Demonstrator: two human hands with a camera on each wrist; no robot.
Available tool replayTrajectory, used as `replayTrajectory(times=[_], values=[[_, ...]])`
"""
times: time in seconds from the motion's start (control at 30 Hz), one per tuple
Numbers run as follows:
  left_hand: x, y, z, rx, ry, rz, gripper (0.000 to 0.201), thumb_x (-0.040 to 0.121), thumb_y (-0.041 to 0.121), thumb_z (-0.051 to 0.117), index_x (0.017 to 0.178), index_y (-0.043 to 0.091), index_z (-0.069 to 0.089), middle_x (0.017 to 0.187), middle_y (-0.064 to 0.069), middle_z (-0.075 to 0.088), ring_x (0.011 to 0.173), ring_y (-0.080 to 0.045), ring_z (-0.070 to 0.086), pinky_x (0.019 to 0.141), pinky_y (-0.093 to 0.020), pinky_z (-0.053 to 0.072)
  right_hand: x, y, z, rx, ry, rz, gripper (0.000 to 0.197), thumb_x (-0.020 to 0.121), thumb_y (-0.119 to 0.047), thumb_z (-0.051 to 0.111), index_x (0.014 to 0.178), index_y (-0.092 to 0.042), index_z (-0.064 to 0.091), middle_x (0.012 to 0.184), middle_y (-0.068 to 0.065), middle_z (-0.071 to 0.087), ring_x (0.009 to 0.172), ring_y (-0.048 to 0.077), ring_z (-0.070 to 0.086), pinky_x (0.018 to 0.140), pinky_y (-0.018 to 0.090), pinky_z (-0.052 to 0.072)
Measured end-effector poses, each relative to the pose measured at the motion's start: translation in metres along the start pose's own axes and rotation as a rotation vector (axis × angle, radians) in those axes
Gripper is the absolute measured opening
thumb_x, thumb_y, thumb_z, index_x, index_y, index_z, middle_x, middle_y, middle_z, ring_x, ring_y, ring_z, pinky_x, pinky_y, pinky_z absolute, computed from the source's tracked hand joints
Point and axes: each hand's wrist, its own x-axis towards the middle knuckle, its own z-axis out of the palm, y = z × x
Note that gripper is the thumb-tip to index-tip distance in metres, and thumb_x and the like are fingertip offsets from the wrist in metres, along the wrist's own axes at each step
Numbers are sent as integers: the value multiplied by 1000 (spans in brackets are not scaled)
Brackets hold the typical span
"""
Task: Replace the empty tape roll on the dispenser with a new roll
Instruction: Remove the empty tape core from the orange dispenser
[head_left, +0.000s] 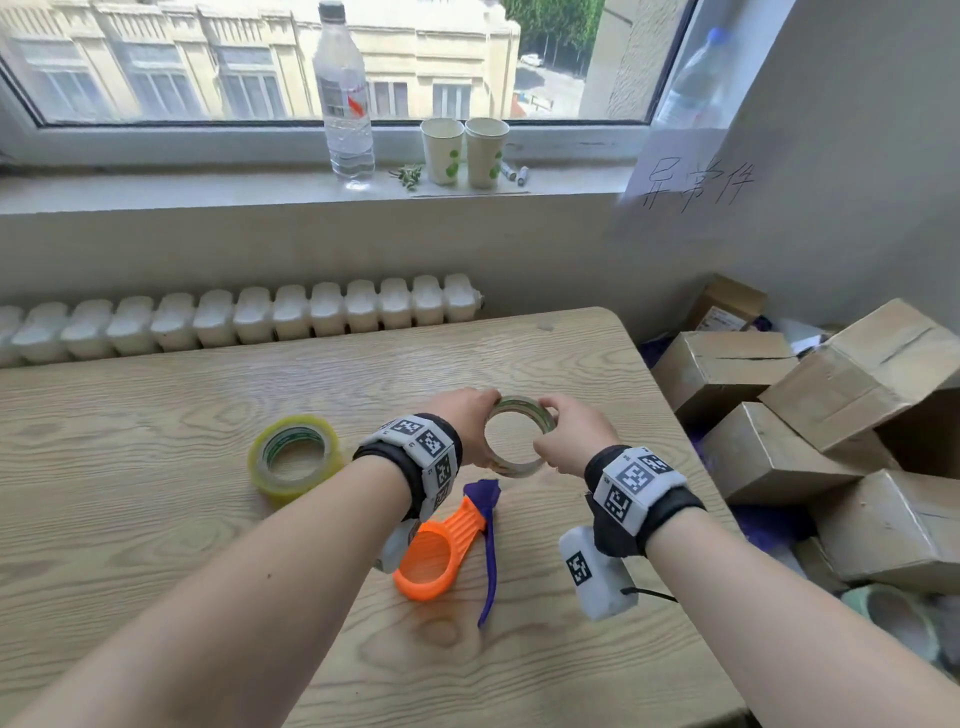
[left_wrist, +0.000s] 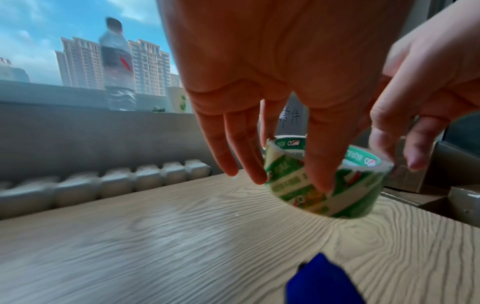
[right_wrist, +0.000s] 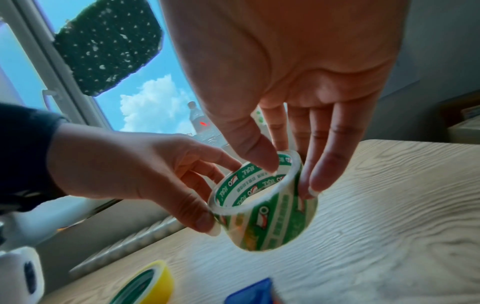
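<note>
Above the wooden table (head_left: 156, 395), you hold the empty tape roll (head_left: 519, 437) clear of the surface, between both hands. Your left hand (head_left: 470, 421) pinches its left rim, thumb against the outer wall and fingers curled behind. Your right hand (head_left: 574, 434) pinches the right rim, thumb tip inside the core (right_wrist: 262, 162), fingers outside.

Roll state: a bare green-printed ring with at most a thin clear layer (spent, judged by its thin wall).

The dispenser (head_left: 441, 545), orange handle with a purple blade part, lies on the table just near your wrists, nothing mounted on it. The new yellow tape roll (head_left: 295, 457) lies flat to its left, untouched.

Step in hand, as judged: removal done, old core awaiting disposal. Next move calls for setting the core aside, away from the dispenser, then freeing one hand for the yellow roll and one to steady the dispenser.
</note>
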Motion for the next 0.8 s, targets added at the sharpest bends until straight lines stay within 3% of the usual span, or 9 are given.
replayTrajectory(times=[0.13,0.3,0.47,0.6,0.7,0.8], values=[[43,23,10,5,-34,7,54,74,15,69,123,12,45,116,-10,58,104,-29,58,79,-36,48,25,26,-14,31,5,64,55,75,-16,53,128,-31,49,103,6,67,91,29,66,83,41,55],[82,38,31,13,-157,-5,34,80,8,57,114,12,49,110,-9,62,99,-29,60,80,-38,50,51,55,-11,38,-55,136,54,75,-17,52,127,-30,50,108,5,66,93,29,66,85,41,54],[100,43,44,14,-220,-14,35,81,16,57,115,13,51,114,-10,63,103,-29,60,87,-40,52,68,71,-5,21,-115,159,57,75,-15,53,131,-27,49,119,6,63,100,31,64,90,41,52],[103,36,46,-30,-247,-47,51,82,18,58,131,14,45,126,-8,60,116,-28,56,97,-40,47,76,69,-6,-24,-164,166,51,77,-15,55,127,-24,54,120,7,63,106,29,62,92,41,51],[98,25,40,-76,-202,-47,55,85,21,58,137,17,39,135,-7,54,122,-26,51,99,-35,44,80,57,-10,-118,-108,147,47,83,-17,53,129,-25,53,129,3,60,118,24,55,96,33,45],[88,7,28,-109,-139,-46,53,88,21,54,139,17,38,139,-6,50,126,-25,48,100,-32,40,82,31,-10,-104,-69,88,42,84,-16,52,125,-25,56,128,2,60,118,23,54,96,32,44]])
